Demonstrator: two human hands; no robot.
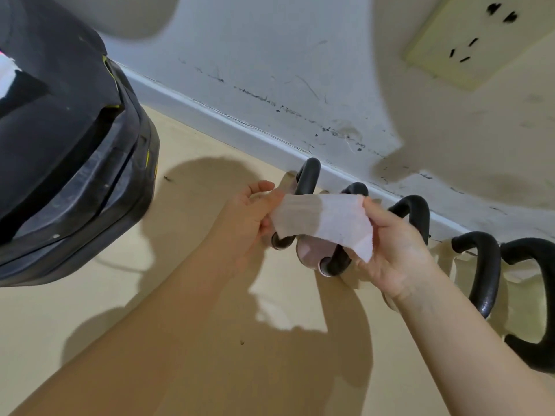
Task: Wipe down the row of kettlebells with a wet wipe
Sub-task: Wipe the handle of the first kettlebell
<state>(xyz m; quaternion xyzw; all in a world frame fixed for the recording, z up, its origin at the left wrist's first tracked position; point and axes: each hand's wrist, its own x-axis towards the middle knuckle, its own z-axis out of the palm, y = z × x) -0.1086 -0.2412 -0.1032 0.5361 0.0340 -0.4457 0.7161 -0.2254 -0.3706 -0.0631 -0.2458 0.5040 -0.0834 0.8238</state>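
Both hands hold a thin white wet wipe [326,222] stretched flat between them, above a row of kettlebells with black looped handles [411,211] that stands on the pale beige floor [195,280] along the foot of a scuffed white wall [270,85]. The left hand [252,217] is closed in a pinch on the wipe's left edge, thumb on top and fingers curled under. The right hand [399,250] pinches the right edge the same way, with a loose corner hanging below its thumb.

The row runs from just beyond the hands away to the right, close to the skirting. The first black handle [306,178] rises right behind the wipe's left half, nearer the left hand; the second [356,189] shows over the wipe's top edge. Their bodies are mostly hidden by the hands and the wipe. The wipe's long axis lies roughly along the row, so the first handle sits straight ahead and slightly below it. A large black padded object [66,151] stands well apart at the left.

No kettlebell seems touched by the wipe yet.
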